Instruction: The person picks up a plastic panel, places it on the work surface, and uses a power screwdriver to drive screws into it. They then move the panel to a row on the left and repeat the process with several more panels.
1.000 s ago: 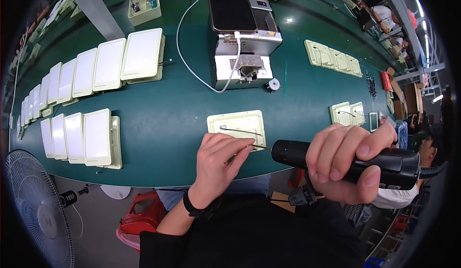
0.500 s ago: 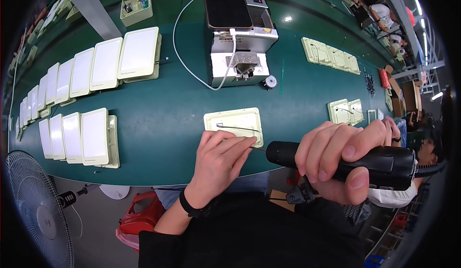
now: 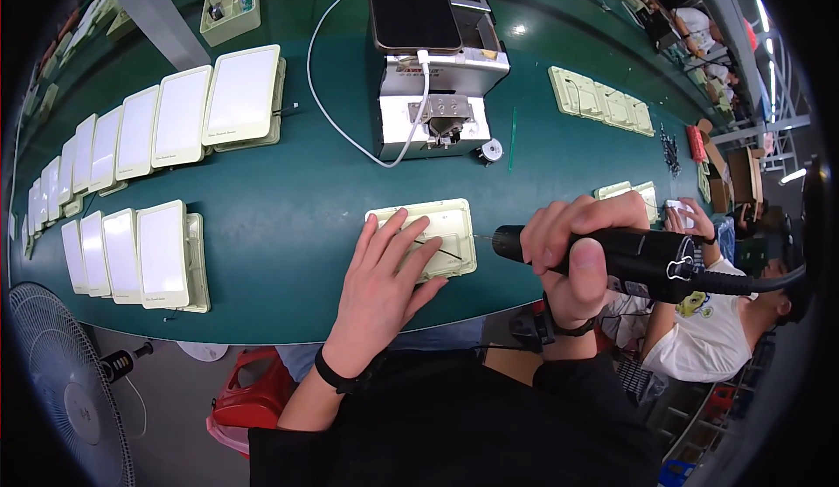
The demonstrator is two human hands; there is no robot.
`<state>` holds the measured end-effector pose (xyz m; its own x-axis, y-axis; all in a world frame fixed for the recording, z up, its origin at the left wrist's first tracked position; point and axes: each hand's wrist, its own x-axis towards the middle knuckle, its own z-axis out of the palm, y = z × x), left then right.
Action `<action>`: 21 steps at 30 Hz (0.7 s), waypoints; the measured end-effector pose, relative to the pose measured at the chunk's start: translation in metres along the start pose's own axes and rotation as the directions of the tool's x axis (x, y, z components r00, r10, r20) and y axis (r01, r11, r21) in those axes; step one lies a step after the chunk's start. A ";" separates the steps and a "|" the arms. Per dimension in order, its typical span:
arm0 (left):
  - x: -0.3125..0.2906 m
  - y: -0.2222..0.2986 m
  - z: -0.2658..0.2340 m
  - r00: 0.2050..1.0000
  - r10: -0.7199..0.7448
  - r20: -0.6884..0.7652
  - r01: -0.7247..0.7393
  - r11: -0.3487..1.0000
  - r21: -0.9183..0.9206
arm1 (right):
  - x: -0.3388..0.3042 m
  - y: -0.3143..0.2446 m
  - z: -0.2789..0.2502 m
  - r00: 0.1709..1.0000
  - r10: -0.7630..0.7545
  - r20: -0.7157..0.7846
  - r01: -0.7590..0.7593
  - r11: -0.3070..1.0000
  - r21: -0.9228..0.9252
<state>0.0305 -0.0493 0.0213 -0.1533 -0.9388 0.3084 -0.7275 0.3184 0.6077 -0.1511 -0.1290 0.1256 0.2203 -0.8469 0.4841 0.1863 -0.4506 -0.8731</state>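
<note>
A pale cream plastic housing (image 3: 450,264) lies on the green bench in front of me, with a thin dark wire inside. Resting on its left part is my left hand (image 3: 384,264), fingers stretched out and spread over the tray-like shell. My right hand (image 3: 572,242) is wrapped round a black electric screwdriver (image 3: 642,264), held almost level. Its thin bit points left at the housing's right edge; whether the tip touches cannot be made out. A cable runs from the tool's rear end to the right.
Rows of white-faced panels (image 3: 166,251) stand at the left. A metal machine (image 3: 441,111) with a phone (image 3: 411,6) on top is at the back. More housings (image 3: 599,98) lie at the right, near a co-worker's hand (image 3: 690,216). A fan (image 3: 74,400) stands lower left.
My left hand has opened from a pinch near the bit and moved up onto the housing. The screwdriver has shifted slightly left and up, with its bit now by the housing's edge.
</note>
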 end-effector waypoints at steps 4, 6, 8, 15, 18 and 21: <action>0.000 0.000 0.000 1.000 -0.009 0.002 0.009 1.000 -0.012 | 0.000 0.006 -0.002 1.000 0.018 -0.005 -0.018 1.000 0.010; 0.001 0.000 -0.001 1.000 -0.012 0.002 0.012 1.000 -0.018 | -0.001 0.009 -0.003 1.000 0.030 0.001 -0.030 1.000 0.001; 0.001 0.000 -0.001 1.000 -0.014 -0.001 0.014 1.000 -0.023 | -0.003 0.009 -0.004 0.999 0.031 -0.009 -0.031 1.000 0.003; 0.003 -0.001 -0.001 1.000 -0.022 0.006 0.022 0.999 -0.039 | -0.002 0.015 -0.003 0.999 0.037 -0.026 -0.036 0.999 0.021; 0.003 -0.002 -0.001 1.000 -0.020 0.014 0.021 0.999 -0.036 | 0.000 0.017 -0.001 0.999 0.030 -0.031 -0.030 1.000 0.007; 0.004 -0.003 -0.002 1.000 -0.020 0.016 0.020 0.999 -0.026 | -0.004 0.019 -0.002 0.999 0.030 -0.032 -0.030 1.000 0.002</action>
<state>0.0335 -0.0539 0.0228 -0.1498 -0.9469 0.2846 -0.7126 0.3029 0.6328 -0.1509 -0.1343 0.1069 0.1946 -0.8687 0.4556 0.1818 -0.4245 -0.8870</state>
